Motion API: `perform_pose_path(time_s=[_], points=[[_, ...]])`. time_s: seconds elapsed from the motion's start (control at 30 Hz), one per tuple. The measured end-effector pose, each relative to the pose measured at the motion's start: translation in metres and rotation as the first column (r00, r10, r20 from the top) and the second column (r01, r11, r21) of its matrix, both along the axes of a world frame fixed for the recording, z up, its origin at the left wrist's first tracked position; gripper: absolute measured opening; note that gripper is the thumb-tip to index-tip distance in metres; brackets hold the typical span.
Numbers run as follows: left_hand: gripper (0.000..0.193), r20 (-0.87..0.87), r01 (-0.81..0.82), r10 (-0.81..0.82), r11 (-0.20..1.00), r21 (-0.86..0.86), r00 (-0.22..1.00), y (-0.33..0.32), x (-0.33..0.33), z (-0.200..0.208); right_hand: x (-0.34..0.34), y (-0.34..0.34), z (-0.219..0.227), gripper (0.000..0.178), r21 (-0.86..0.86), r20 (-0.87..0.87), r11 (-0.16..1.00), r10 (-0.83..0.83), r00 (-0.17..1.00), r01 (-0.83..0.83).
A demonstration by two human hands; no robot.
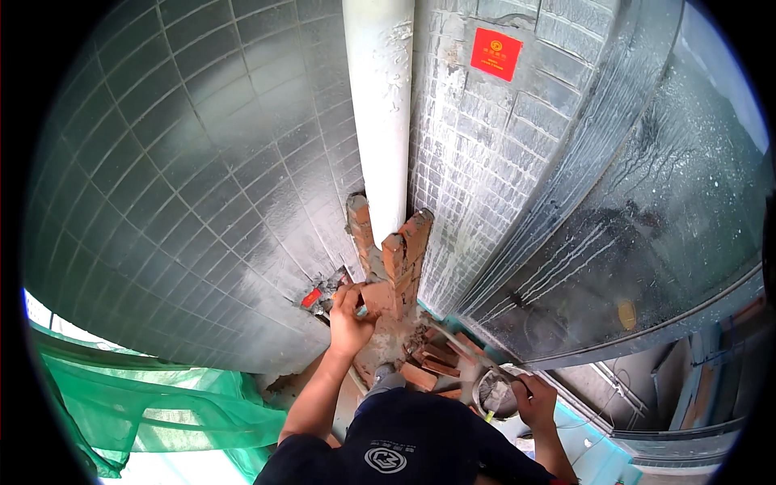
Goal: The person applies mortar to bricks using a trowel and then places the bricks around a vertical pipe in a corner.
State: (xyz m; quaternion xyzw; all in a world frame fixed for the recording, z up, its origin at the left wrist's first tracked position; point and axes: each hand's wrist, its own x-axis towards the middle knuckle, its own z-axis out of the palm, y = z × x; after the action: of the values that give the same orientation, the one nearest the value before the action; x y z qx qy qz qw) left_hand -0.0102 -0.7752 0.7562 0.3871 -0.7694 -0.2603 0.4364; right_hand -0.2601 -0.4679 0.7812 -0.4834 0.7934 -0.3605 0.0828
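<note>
My left hand (351, 327) is closed, fingers bent around the near end of a reddish brick (375, 297) at the foot of the brickwork. Two short upright walls of orange brick (402, 257) with grey mortar flank a white vertical pipe (378, 113) in the corner. Lower right, my right hand (536, 402) is wrapped round the dark handle of a trowel (525, 385). The trowel is over a round bucket (480, 394) with grey mortar in it; its blade is hard to make out.
Loose bricks (436, 360) lie piled between my feet and the bucket. Grey tiled wall (226, 145) rises on the left, a wet, streaked window (614, 267) on the right. Green netting (162, 404) hangs at lower left. A red card (495, 54) is on the right wall.
</note>
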Motion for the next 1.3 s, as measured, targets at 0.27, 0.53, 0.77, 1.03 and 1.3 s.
perform_pose_path(time_s=[0.27,0.53,0.77,1.03,1.3], points=[[0.044,-0.033,-0.191,0.189,0.981,-0.038,0.981,-0.103,-0.017,0.054,0.038,0.027,-0.068,0.022,0.078,0.381,0.956,-0.290,0.878,0.283],[0.038,-0.016,-0.254,0.255,0.954,-0.161,0.967,-0.202,-0.052,0.076,0.051,0.045,-0.082,0.023,0.140,0.375,0.917,-0.399,0.837,0.374],[0.044,0.051,-0.357,0.369,0.921,-0.157,0.928,-0.226,-0.076,0.080,0.058,0.051,-0.088,0.025,0.148,0.401,0.880,-0.471,0.786,0.452],[0.050,0.072,-0.406,0.422,0.898,-0.169,0.904,-0.244,-0.083,0.065,0.059,0.044,-0.076,0.025,0.227,0.404,0.891,-0.453,0.794,0.393],[0.051,0.017,-0.469,0.478,0.868,-0.163,0.878,-0.247,-0.088,0.055,0.061,0.025,-0.066,0.028,0.271,0.402,0.898,-0.433,0.807,0.347]])
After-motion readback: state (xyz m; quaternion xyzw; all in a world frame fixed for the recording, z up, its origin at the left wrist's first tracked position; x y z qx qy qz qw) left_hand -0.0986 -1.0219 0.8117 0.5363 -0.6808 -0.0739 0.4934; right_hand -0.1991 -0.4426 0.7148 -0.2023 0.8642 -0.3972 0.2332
